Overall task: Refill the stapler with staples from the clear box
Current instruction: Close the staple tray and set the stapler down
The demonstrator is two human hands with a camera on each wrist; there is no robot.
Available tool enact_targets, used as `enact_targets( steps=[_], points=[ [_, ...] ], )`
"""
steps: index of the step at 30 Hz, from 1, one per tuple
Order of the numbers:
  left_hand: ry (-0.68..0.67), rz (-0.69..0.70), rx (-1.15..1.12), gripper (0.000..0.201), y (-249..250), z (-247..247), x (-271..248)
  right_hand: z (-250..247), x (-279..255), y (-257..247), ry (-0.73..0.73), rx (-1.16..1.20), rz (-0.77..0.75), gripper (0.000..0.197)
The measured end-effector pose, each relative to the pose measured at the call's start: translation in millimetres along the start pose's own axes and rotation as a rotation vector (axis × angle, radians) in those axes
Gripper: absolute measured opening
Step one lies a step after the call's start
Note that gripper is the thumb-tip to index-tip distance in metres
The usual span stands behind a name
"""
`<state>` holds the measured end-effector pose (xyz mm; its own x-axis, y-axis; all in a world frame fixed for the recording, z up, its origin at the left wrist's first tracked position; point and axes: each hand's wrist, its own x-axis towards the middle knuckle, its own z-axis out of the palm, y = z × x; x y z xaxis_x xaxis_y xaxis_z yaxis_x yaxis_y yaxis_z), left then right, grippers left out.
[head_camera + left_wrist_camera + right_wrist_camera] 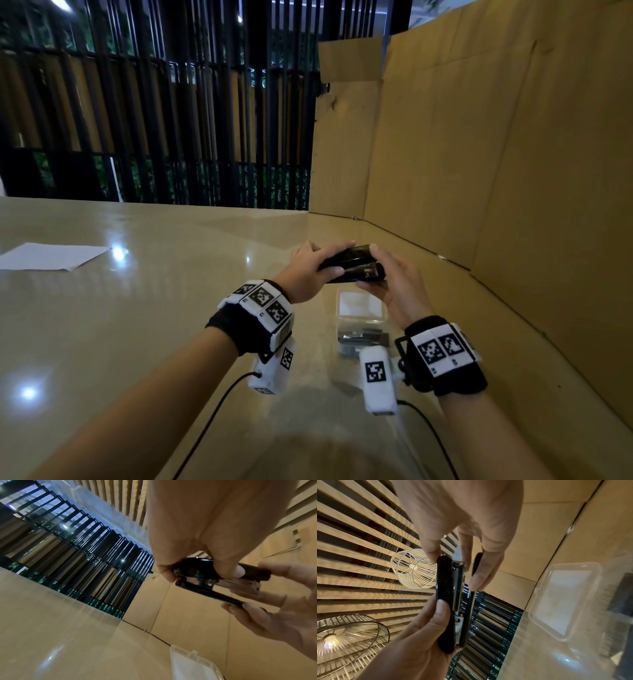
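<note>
A black stapler [352, 265] is held in the air above the beige table, between both hands. My left hand [310, 270] grips its rear end, thumb and fingers curled round the body [193, 568]. My right hand [390, 277] grips the front end, thumb on the top cover and fingers under the base [471, 601]. The metal staple channel [458, 588] shows between cover and base. Below the hands the clear box [361, 320] stands open on the table, lid [565, 601] raised, with dark staple strips [363, 339] inside.
Tall cardboard walls [479, 154] close off the right side and the back right. A white sheet of paper [51, 256] lies far left on the table [137, 325]. A black slatted fence [154, 120] stands behind the table's far edge. Wrist camera cables trail toward me.
</note>
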<state>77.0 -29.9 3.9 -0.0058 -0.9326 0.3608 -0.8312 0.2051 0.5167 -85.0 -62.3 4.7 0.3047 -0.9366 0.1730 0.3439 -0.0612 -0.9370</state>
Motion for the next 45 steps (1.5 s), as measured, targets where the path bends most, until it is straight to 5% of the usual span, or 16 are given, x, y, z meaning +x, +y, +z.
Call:
enact_targets(
  steps=[13,22,29,39,45],
  points=[
    [-0.016,-0.053,0.062,0.044,5,-13,-12,3,2,4,-0.038,-0.066,0.057,0.029],
    [-0.335,-0.219,0.234,0.041,-5,-36,-23,-3,1,7,-0.206,-0.663,0.083,0.038],
    [-0.394,-0.386,0.326,0.044,-20,-33,-30,-11,-2,-12,-0.254,-0.679,0.119,0.035],
    [-0.677,-0.215,0.225,0.048,28,-8,-38,-19,-2,-21,-0.219,-0.680,0.117,0.029],
    [-0.700,-0.079,0.296,0.054,57,23,-41,-36,-3,-38,-0.177,-0.655,0.063,0.027]
  ],
)
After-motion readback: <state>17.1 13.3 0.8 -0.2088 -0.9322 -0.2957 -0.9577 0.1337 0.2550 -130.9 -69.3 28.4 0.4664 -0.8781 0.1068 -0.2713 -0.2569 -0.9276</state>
